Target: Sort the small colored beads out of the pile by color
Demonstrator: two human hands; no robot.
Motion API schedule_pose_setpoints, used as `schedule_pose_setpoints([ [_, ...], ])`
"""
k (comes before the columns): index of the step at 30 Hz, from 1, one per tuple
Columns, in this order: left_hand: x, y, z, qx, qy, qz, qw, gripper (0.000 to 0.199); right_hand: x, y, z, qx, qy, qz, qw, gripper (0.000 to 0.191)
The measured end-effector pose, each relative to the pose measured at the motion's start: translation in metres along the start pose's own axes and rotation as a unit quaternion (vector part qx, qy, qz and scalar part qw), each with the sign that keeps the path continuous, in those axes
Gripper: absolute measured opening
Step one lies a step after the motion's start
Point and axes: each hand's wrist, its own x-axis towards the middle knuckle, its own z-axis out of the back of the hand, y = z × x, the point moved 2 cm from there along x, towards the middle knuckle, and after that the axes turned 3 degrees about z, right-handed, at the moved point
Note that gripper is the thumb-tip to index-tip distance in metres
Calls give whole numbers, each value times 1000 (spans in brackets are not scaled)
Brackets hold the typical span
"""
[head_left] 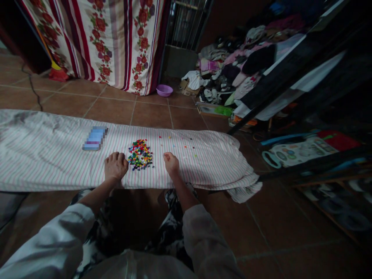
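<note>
A heap of tiny multicoloured pieces, bead-like in size, [140, 155] lies on a striped cloth [64, 170] between my hands. My left hand [115, 166] rests palm down on the cloth at the heap's left edge, its fingers loosely bent and slightly apart, with nothing seen in it. To the right of the heap, my right hand [171, 163] is closed, thumb and fingers together; whatever it may hold is too small to make out. Beyond it, several single pieces [185, 147] of different colours lie spaced apart on the cloth.
A phone-like object [95, 138], blurred out, lies on the cloth at left. On the tiled floor [116, 104] beyond stand a purple basin [164, 90] and a red broom [59, 73] by a floral curtain [100, 38]. Piled clothes [232, 66] and a dark frame [261, 97] occupy the right.
</note>
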Motion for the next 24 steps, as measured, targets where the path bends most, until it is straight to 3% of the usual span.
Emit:
schedule_pose_setpoints([
  [9, 0, 0, 1, 18, 7, 1, 1000, 27, 12, -21, 29, -116, -32, 22, 993, 20],
  [24, 0, -1, -1, 29, 0, -2, 1000, 28, 2, -21, 27, -204, -31, -73, 976, 15],
])
